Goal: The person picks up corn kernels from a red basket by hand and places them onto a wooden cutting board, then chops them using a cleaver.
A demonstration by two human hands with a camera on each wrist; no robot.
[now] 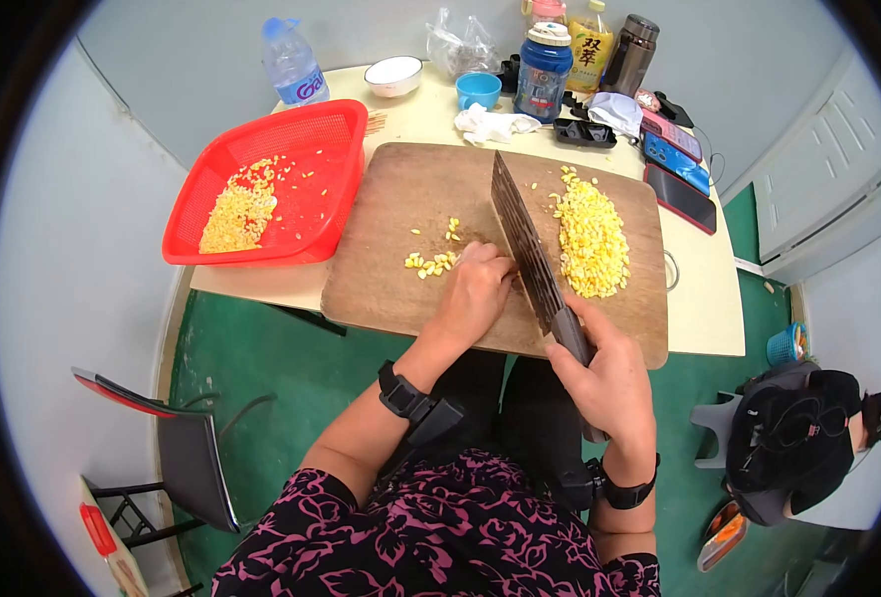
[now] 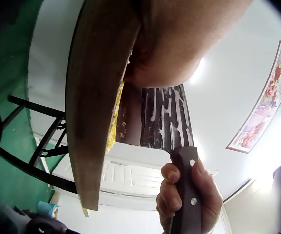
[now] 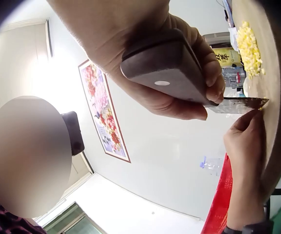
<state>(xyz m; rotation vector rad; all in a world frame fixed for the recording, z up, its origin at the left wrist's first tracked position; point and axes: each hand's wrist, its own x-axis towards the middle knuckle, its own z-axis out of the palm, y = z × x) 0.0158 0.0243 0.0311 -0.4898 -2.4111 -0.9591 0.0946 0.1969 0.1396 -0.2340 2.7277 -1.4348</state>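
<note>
The right hand grips the dark handle of a broad cleaver, its blade standing on edge over the wooden board. Close against the blade's left side, the left hand rests on the board with bent fingers. In the right wrist view a tiny yellow bit shows at the left hand's fingertips, under the blade; the rest of what it pinches is hidden. Loose yellow kernels lie left of that hand. A larger heap of chopped yellow pieces is right of the cleaver.
A red basket with yellow kernels stands left of the board. Behind the board are a white bowl, a blue bowl, a white cloth, a blue jar and bottles. Several phones lie at the right.
</note>
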